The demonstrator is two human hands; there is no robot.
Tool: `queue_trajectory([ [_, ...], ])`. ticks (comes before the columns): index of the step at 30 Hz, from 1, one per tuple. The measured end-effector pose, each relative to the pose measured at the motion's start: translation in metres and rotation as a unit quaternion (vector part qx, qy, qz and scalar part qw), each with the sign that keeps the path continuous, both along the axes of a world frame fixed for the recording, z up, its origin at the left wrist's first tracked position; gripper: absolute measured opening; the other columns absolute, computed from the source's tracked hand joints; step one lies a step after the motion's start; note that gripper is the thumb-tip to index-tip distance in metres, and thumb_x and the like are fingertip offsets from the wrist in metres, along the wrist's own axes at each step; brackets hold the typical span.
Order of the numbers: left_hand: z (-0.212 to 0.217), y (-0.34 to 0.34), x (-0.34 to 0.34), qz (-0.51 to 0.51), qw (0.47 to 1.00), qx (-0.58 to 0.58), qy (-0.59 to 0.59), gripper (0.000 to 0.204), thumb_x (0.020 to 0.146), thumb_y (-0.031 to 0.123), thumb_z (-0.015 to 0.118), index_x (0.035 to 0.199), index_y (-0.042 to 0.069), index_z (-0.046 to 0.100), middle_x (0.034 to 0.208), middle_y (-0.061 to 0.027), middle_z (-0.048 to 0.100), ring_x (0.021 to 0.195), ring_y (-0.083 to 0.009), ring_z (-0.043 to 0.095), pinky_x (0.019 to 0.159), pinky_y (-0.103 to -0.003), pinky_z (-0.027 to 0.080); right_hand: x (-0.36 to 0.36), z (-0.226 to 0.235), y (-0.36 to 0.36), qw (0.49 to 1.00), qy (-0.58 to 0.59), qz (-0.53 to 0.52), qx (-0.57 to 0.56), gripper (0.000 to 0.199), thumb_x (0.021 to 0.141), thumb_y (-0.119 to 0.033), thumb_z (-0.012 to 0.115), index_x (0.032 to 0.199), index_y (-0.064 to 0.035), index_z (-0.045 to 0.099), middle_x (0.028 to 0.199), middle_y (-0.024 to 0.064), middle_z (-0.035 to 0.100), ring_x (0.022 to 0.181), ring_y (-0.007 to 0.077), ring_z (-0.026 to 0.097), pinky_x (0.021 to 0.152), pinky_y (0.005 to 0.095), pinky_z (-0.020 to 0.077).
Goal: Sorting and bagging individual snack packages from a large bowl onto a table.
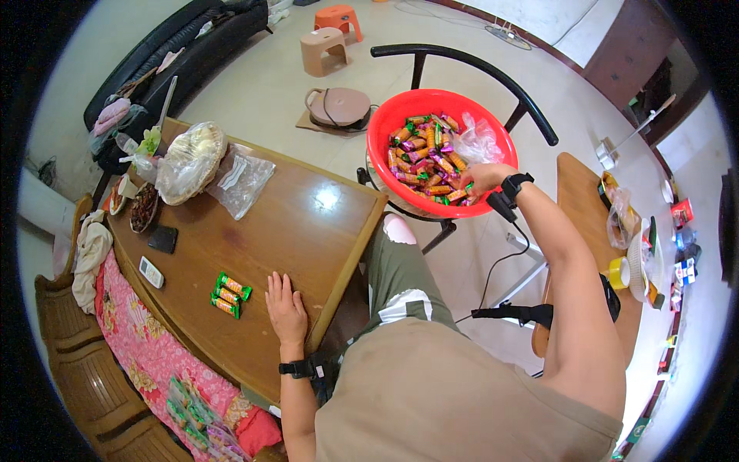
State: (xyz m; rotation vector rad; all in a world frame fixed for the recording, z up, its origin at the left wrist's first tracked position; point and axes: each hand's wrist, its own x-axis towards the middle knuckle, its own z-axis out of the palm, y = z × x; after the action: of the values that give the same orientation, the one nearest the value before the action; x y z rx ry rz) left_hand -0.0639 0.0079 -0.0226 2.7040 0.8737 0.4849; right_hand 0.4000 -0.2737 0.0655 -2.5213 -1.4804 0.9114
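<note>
My left hand (287, 313) lies flat on the brown wooden table (308, 215), fingers stretched and holding nothing. Just left of it sits a short row of wrapped snack rolls (229, 296) in green and orange wrappers. My right hand (488, 179) reaches over the rim of a red plastic basin (377, 146). Its fingers curl down onto the snacks at the basin's right side; whatever they pinch is too small to make out. Inside the basin is a heap of wrapped snack rolls (428, 158) with green or purple ends. A crumpled clear bag (477, 142) rests at the heap's right.
The basin stands on a black-framed chair (531, 108). On the table are a remote control (152, 272), a dark phone-like slab (162, 239), a clear plastic bag (242, 183) and a covered basket (191, 163). A cable hangs from my right wrist. A wooden bench (573, 185) stands right.
</note>
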Motion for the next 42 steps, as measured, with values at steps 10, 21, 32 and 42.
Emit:
queue_trajectory([
  [10, 0.003, 0.000, -0.002, 0.003, 1.000, 0.002, 0.000, 0.043, 0.091, 0.015, 0.051, 0.133, 0.004, 0.047, 0.145, -0.0167, 0.037, 0.136, -0.0324, 0.032, 0.109, -0.049, 0.027, 0.031, -0.042, -0.003, 0.953, 0.053, -0.074, -0.288, 0.039, 0.072, -0.023, 0.072, 0.111, -0.0171, 0.068, 0.095, 0.0050, 0.070, 0.084, 0.0201, 0.064, 0.070, 0.0366, 0.0504],
  [21, -0.001, 0.000, -0.002, 0.000, 0.999, 0.015, -0.049, 0.039, 0.087, 0.013, 0.058, 0.125, 0.005, 0.055, 0.138, -0.0158, 0.046, 0.130, -0.0334, 0.040, 0.107, -0.047, 0.032, -0.033, 0.022, 0.017, 0.910, 0.263, -0.181, 0.266, 0.018, 0.083, -0.005, 0.063, 0.094, -0.0061, 0.049, 0.074, -0.0006, 0.055, 0.070, 0.0079, 0.054, 0.060, 0.0248, 0.0454],
  [32, 0.035, -0.003, 0.044, 0.054, 0.769, -0.519, -0.368, 0.028, 0.088, 0.007, 0.061, 0.116, 0.000, 0.060, 0.108, -0.0064, 0.063, 0.095, -0.0123, 0.059, 0.082, -0.026, 0.049, -0.218, -0.038, 0.177, 0.833, 0.469, -0.017, 0.294, 0.024, 0.088, -0.001, 0.058, 0.105, -0.0062, 0.042, 0.086, 0.0023, 0.059, 0.075, 0.0069, 0.057, 0.061, 0.0209, 0.0457],
  [42, 0.009, 0.007, 0.021, 0.133, 0.743, -0.501, -0.423, 0.006, 0.088, 0.006, 0.062, 0.094, 0.005, 0.064, 0.081, 0.0031, 0.062, 0.072, -0.0036, 0.054, 0.060, -0.018, 0.039, -0.251, -0.062, 0.197, 0.802, 0.527, -0.117, 0.257, 0.019, 0.089, -0.010, 0.060, 0.107, -0.0031, 0.061, 0.085, -0.0002, 0.063, 0.070, 0.0072, 0.058, 0.061, 0.0213, 0.0472],
])
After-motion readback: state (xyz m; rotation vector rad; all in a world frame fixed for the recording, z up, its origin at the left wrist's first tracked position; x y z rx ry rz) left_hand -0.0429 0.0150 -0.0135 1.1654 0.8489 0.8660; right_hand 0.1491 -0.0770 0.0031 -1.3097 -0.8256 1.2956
